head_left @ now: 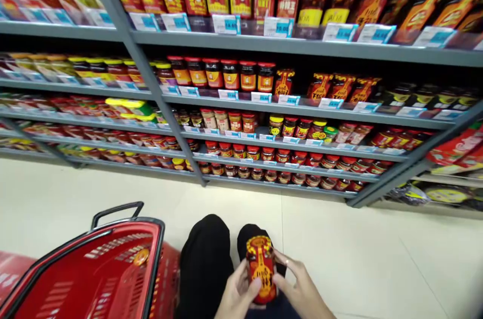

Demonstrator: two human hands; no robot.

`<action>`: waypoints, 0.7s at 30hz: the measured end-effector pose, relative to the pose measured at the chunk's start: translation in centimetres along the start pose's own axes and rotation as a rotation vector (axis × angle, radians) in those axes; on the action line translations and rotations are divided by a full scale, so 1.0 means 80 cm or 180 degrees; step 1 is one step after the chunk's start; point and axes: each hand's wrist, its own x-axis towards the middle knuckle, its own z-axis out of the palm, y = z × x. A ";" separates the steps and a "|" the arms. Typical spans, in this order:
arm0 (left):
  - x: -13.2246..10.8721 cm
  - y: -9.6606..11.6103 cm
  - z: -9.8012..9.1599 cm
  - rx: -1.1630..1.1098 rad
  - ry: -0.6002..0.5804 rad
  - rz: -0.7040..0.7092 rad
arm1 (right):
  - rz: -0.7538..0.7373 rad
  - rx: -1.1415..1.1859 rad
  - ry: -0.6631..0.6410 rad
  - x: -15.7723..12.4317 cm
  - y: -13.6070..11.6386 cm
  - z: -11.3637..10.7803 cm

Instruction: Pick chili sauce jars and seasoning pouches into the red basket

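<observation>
I hold a small jar (pixel 261 268) with an orange and red label in both hands, low in the middle of the view, above my black-clad legs (pixel 206 258). My left hand (pixel 237 293) wraps its left side with the thumb across the label. My right hand (pixel 298 286) closes on its right side, fingers curled round the back. The jar stands roughly upright with its top pointing away from me.
A red shopping basket (pixel 94 273) with a black handle stands at my lower left. Grey shelves (pixel 264 45) full of red-lidded sauce jars and pouches run across the whole view. Pale floor tiles (pixel 377 248) lie between me and the shelves.
</observation>
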 end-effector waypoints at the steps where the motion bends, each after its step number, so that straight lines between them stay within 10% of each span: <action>1: 0.006 -0.008 0.002 0.0053 -0.0112 0.0096 | 0.0027 0.0066 0.0156 -0.005 0.009 -0.005; 10: 0.026 -0.012 0.018 0.0486 -0.0539 0.0608 | 0.0178 0.0611 0.0319 -0.010 0.010 -0.012; 21: 0.066 0.180 0.046 0.1284 -0.0790 0.1089 | -0.0508 0.0335 -0.0155 0.095 -0.118 -0.074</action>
